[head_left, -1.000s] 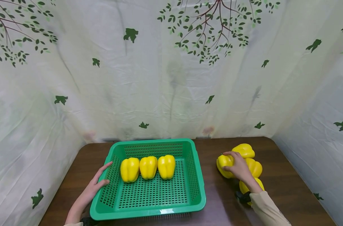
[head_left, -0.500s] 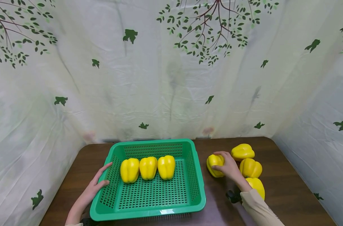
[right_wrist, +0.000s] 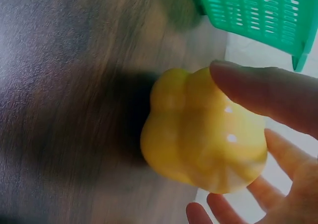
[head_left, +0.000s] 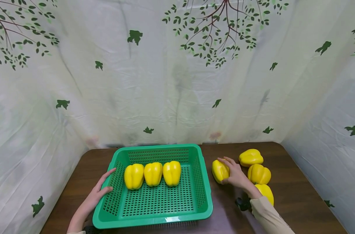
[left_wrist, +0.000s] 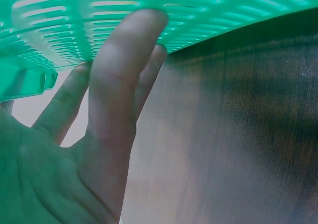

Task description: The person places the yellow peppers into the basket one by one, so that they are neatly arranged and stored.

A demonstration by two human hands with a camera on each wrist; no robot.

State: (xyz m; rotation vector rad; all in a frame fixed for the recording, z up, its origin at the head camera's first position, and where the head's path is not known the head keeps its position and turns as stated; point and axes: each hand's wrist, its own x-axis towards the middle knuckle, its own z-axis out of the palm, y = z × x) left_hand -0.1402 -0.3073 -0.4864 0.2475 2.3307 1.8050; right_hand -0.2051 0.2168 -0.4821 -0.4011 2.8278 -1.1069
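My right hand (head_left: pixel 234 174) grips a yellow bell pepper (head_left: pixel 219 171) just right of the basket. In the right wrist view, the thumb lies across one side of this bell pepper (right_wrist: pixel 203 134) and the fingers (right_wrist: pixel 278 149) are on the other. Whether the pepper touches the table cannot be told. The left hand (head_left: pixel 96 193) rests against the left side of a green perforated plastic basket (head_left: pixel 208 195). In the left wrist view, its fairly straight fingers (left_wrist: pixel 119 60) touch the basket's slotted outer wall (left_wrist: pixel 54 30). Three yellow bell peppers (head_left: pixel 153 174) stand in a row inside the basket.
Right of my right hand, more yellow bell peppers lie on the dark wooden table (head_left: pixel 294 195): one at the back (head_left: pixel 251 157), one in the middle (head_left: pixel 259 174), one in front (head_left: pixel 266 193) partly behind the sleeve. A leaf-patterned curtain (head_left: pixel 177 81) hangs behind the table.
My right hand has moved left with the bell pepper, away from the others on the right. The pepper is now turned and closer to the basket. The left hand stays in place.
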